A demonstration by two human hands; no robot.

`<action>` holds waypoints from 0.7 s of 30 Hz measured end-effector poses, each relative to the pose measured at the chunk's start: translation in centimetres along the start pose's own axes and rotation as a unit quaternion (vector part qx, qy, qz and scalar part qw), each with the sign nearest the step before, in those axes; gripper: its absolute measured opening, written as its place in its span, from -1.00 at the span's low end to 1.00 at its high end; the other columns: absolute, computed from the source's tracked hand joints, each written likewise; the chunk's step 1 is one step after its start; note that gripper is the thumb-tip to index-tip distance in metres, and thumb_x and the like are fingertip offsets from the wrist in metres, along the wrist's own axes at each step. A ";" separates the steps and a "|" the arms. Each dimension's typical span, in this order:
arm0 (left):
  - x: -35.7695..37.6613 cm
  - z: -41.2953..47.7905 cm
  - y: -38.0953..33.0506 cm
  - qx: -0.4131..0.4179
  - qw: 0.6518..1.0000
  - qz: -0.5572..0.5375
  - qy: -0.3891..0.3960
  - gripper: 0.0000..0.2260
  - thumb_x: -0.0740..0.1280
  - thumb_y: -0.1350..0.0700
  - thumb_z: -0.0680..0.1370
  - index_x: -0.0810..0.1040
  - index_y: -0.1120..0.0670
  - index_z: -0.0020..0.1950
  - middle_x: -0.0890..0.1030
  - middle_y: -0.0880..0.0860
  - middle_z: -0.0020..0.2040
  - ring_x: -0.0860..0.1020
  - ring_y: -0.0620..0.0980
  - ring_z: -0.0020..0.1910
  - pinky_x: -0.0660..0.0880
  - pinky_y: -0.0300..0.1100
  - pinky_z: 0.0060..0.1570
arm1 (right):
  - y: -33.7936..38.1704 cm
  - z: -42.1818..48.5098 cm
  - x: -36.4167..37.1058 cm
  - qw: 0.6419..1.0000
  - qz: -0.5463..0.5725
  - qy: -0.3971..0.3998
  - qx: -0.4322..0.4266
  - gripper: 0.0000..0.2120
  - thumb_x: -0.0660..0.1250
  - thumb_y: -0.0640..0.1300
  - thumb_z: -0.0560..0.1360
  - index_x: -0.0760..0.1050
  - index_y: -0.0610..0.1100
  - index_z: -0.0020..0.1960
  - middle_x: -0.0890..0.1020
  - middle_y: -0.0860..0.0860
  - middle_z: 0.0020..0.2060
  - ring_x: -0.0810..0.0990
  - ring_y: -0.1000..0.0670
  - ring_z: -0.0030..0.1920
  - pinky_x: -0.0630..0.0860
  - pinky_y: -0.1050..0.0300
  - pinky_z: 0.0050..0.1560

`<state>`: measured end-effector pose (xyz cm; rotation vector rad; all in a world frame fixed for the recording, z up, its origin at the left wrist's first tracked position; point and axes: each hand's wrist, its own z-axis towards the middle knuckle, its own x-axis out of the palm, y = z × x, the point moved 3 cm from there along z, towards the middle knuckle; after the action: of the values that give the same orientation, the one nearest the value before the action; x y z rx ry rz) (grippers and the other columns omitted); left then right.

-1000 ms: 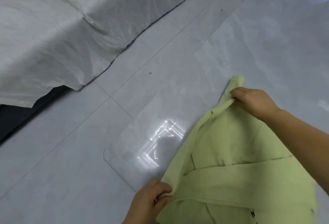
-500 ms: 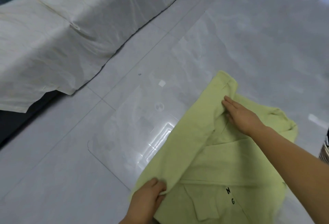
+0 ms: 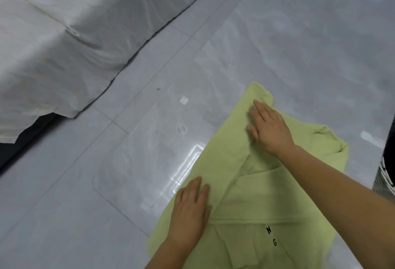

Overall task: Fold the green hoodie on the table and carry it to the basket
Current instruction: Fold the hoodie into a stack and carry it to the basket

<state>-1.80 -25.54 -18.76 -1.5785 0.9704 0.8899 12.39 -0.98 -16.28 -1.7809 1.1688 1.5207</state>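
The light green hoodie (image 3: pixel 252 211) lies partly folded on the clear-topped table (image 3: pixel 299 44), at the lower right of the head view. Black letters N and G show on its front near the bottom. A folded strip runs up its left side. My left hand (image 3: pixel 190 211) lies flat, palm down, on the lower end of that strip. Flat on the strip's upper end, near the top corner of the cloth, rests my right hand (image 3: pixel 269 127). Neither hand grips the fabric. At the far right edge a woven basket (image 3: pixel 384 174) shows only in part.
A long piece of furniture under a white sheet (image 3: pixel 64 44) fills the upper left. Pale floor tiles (image 3: pixel 64 183) show through and beside the table. The table's rounded left corner (image 3: pixel 96 181) lies just left of the hoodie.
Both hands let go of the folded edge they pinched and now lie flat on the hoodie. The side strip has been laid down over the body of the garment.
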 end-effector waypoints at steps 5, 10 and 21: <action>2.4 1.5 1.0 0.078 0.995 0.054 0.023 -0.50 0.07 -0.15 0.56 0.25 0.05 0.44 0.19 0.14 0.47 0.15 0.14 0.46 0.05 0.07 0.38 | 0.7 3.5 0.8 1.000 -0.012 -0.006 0.027 -0.42 -0.03 0.13 0.58 -0.06 -0.07 0.51 -0.16 -0.10 0.52 -0.20 -0.07 0.52 -0.25 0.05 0.47; 4.5 1.5 3.0 0.118 0.991 0.057 -0.009 -0.39 0.01 -0.26 0.56 0.10 0.05 0.51 0.15 0.18 0.49 0.14 0.17 0.48 0.08 0.10 0.42 | -0.7 6.2 3.6 0.994 -0.012 0.030 0.104 -0.36 -0.13 0.28 0.53 -0.18 0.04 0.51 -0.27 -0.11 0.50 -0.30 -0.10 0.50 -0.30 -0.05 0.48; 5.6 2.0 3.9 0.134 0.988 0.079 -0.017 -0.37 0.02 -0.29 0.54 0.11 0.04 0.50 0.07 0.17 0.50 0.11 0.18 0.47 0.04 0.11 0.42 | -1.5 7.8 4.8 0.989 0.033 0.079 0.122 -0.34 -0.12 0.31 0.51 -0.19 0.06 0.50 -0.26 -0.11 0.50 -0.26 -0.09 0.50 -0.26 -0.02 0.47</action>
<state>-3.24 -24.97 -25.63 -1.2685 1.1521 0.8531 9.70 4.84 -22.97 -1.7358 1.4371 1.2270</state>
